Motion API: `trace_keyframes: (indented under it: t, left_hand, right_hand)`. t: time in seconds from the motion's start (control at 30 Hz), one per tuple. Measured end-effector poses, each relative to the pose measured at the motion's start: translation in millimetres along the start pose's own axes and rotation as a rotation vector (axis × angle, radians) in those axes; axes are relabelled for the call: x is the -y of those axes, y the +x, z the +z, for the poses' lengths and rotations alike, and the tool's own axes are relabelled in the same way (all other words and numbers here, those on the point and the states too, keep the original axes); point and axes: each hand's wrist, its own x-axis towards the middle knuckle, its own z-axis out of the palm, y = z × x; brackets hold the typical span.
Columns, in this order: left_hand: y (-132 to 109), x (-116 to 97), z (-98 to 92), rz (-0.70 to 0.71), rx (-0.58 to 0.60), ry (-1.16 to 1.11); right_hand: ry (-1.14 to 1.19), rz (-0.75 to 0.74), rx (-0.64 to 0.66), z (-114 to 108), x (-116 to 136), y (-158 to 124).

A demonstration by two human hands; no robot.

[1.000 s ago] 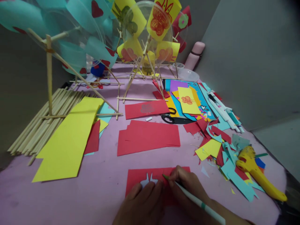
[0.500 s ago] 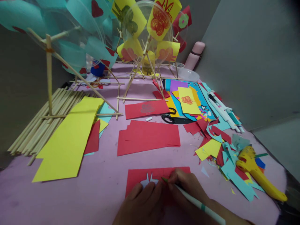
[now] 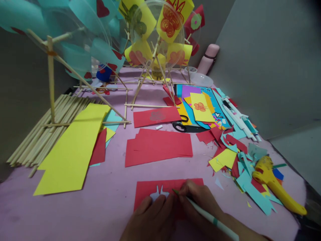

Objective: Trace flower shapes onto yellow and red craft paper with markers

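A red paper (image 3: 144, 188) lies at the front of the pink table. On it rests a small pale cutout (image 3: 160, 193) with two thin points upward, its lower part hidden under fingers. My left hand (image 3: 152, 217) lies over the cutout and paper, fingers spread somewhat and pressing down. My right hand (image 3: 198, 201) pinches a white marker (image 3: 213, 219) with a green band, its green tip touching or just above the red paper, right of the cutout. Beyond the hands sits a stack of red paper strips (image 3: 160, 144).
Yellow strips (image 3: 75, 147) and wooden sticks (image 3: 47, 134) lie left. Stick frames carrying paper-covered wheels stand behind. Black-handled scissors (image 3: 180, 127) lie near a red strip (image 3: 155, 116). Right are paper scraps (image 3: 225, 159), markers (image 3: 235, 117) and a yellow glue gun (image 3: 276, 187).
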Motion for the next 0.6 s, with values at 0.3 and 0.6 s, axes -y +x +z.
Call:
trace_keyframes:
  t: [0.3, 0.6]
  left_hand:
    - [-0.8, -0.5, 1.7, -0.008, -0.005, 0.01]
    - [-4.9, 0.1, 11.4, 0.007, -0.104, 0.047]
  right_hand:
    - [0.03, 0.024, -0.011, -0.2, 1.4, 1.1]
    - [0.015, 0.013, -0.058, 1.4, -0.2, 2.0]
